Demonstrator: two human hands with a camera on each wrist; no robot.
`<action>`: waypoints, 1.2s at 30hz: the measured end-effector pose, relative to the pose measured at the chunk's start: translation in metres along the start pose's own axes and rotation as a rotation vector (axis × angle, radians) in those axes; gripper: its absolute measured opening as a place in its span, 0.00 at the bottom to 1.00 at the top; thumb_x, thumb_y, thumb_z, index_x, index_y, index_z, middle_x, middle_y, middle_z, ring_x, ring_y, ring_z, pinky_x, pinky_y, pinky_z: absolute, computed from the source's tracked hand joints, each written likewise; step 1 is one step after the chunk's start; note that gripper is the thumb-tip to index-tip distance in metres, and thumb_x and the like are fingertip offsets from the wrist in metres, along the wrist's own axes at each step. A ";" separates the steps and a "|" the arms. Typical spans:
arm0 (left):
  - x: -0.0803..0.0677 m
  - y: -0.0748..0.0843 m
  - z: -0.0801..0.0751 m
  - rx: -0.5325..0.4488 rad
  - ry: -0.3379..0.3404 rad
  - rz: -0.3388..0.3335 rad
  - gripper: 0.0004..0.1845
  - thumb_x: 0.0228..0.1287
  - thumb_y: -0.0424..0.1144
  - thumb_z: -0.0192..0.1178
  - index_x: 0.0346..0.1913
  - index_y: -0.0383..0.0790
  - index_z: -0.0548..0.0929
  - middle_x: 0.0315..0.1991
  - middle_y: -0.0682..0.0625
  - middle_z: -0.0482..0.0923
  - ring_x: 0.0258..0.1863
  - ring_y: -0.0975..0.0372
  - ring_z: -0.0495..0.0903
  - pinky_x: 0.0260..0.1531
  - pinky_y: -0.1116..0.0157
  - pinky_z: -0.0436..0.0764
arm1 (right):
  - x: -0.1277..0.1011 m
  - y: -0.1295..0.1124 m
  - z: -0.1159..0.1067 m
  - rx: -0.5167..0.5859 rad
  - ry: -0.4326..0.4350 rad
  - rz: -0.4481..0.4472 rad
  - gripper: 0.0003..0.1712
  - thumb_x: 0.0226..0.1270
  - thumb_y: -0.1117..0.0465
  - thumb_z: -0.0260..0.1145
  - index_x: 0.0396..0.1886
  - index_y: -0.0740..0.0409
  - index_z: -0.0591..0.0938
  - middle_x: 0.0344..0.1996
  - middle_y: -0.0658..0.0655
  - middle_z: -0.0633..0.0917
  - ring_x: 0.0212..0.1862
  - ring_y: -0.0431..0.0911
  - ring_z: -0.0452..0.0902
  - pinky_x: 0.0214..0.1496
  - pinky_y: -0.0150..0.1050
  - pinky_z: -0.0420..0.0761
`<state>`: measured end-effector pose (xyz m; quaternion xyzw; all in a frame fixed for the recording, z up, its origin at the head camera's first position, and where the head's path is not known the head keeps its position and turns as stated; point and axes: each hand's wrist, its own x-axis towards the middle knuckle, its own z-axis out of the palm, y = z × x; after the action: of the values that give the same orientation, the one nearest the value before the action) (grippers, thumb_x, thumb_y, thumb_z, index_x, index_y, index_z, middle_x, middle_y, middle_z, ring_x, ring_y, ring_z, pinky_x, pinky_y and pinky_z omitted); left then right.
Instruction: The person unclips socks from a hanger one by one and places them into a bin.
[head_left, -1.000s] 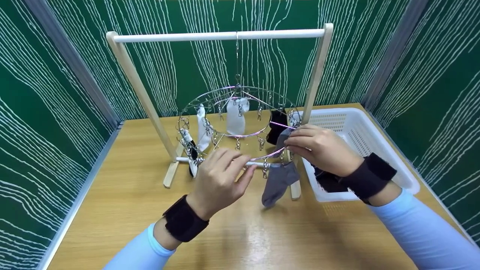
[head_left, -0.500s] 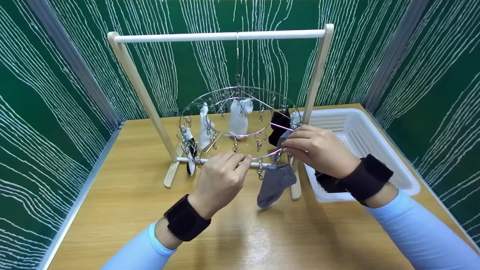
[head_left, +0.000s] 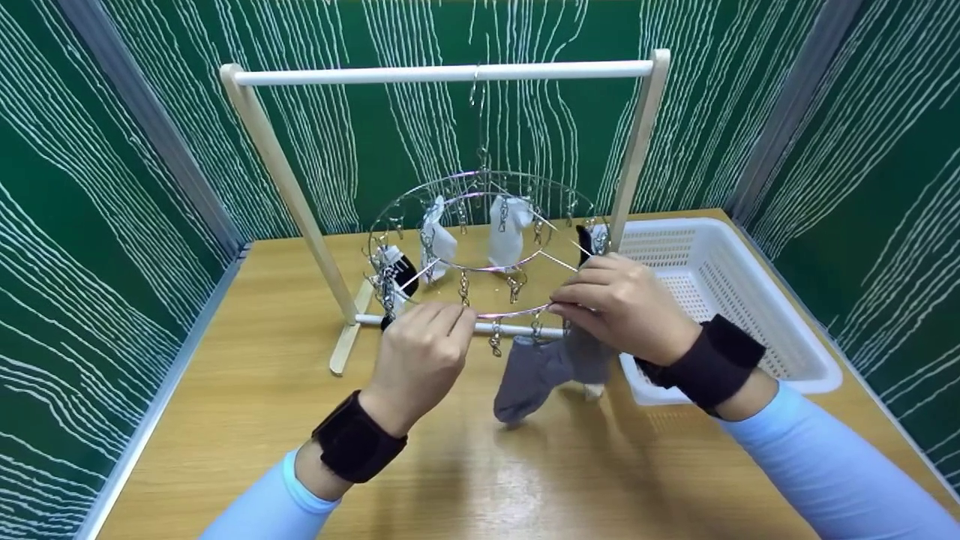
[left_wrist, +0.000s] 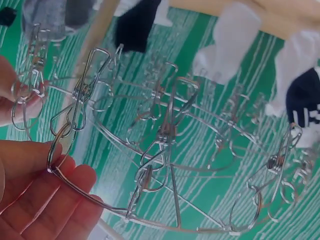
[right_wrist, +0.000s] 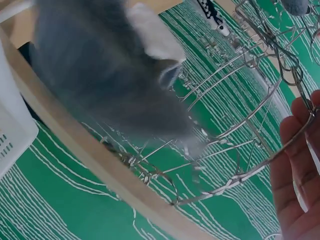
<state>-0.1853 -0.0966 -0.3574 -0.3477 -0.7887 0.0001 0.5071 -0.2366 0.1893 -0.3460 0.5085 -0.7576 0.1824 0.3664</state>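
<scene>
A round metal clip hanger hangs from the rack's top bar, socks clipped around it. My left hand pinches the front left of its outer ring; in the left wrist view thumb and fingers meet at the ring beside a clip. On the front right, my right hand holds the same ring between thumb and fingers. A grey sock dangles between the hands, and another grey sock is below the right hand. White socks hang at the back, a black-and-white sock at the left.
The wooden rack's white top bar spans above the hands. A white plastic basket stands on the table to the right, beside the rack's right post. Green walls with white lines enclose the table.
My left hand has closed on the ring and moved left. The hanger has turned: the front grey sock shifted left, the white socks at the back shifted right. My right hand moved slightly left with the ring.
</scene>
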 end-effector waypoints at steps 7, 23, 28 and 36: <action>-0.005 -0.008 -0.001 -0.021 -0.038 -0.034 0.08 0.55 0.22 0.75 0.35 0.36 0.91 0.31 0.47 0.90 0.35 0.55 0.93 0.43 0.60 0.93 | 0.005 -0.005 0.004 0.016 0.005 -0.017 0.07 0.60 0.69 0.81 0.38 0.62 0.93 0.33 0.56 0.93 0.34 0.49 0.85 0.36 0.44 0.82; -0.015 -0.034 0.005 -0.228 -0.107 -0.153 0.06 0.65 0.19 0.68 0.39 0.30 0.90 0.38 0.41 0.91 0.44 0.50 0.93 0.53 0.56 0.92 | -0.003 0.005 -0.005 -0.005 0.023 0.185 0.16 0.64 0.62 0.80 0.48 0.66 0.90 0.47 0.64 0.91 0.49 0.58 0.87 0.50 0.54 0.89; -0.017 -0.039 0.005 -0.222 -0.107 -0.184 0.05 0.67 0.22 0.69 0.40 0.33 0.91 0.40 0.42 0.93 0.45 0.51 0.93 0.56 0.52 0.90 | -0.007 0.004 -0.002 -0.033 -0.047 0.203 0.16 0.67 0.58 0.80 0.49 0.63 0.91 0.47 0.64 0.91 0.50 0.58 0.87 0.51 0.54 0.89; -0.021 -0.047 0.007 -0.309 -0.089 -0.254 0.03 0.65 0.24 0.72 0.39 0.33 0.92 0.37 0.43 0.92 0.41 0.51 0.92 0.49 0.53 0.90 | -0.007 0.004 0.004 -0.045 -0.102 0.196 0.13 0.70 0.57 0.78 0.45 0.61 0.92 0.41 0.61 0.92 0.43 0.55 0.85 0.46 0.51 0.88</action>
<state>-0.2114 -0.1409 -0.3606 -0.3187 -0.8385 -0.1694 0.4083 -0.2401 0.1933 -0.3533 0.4322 -0.8252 0.1744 0.3191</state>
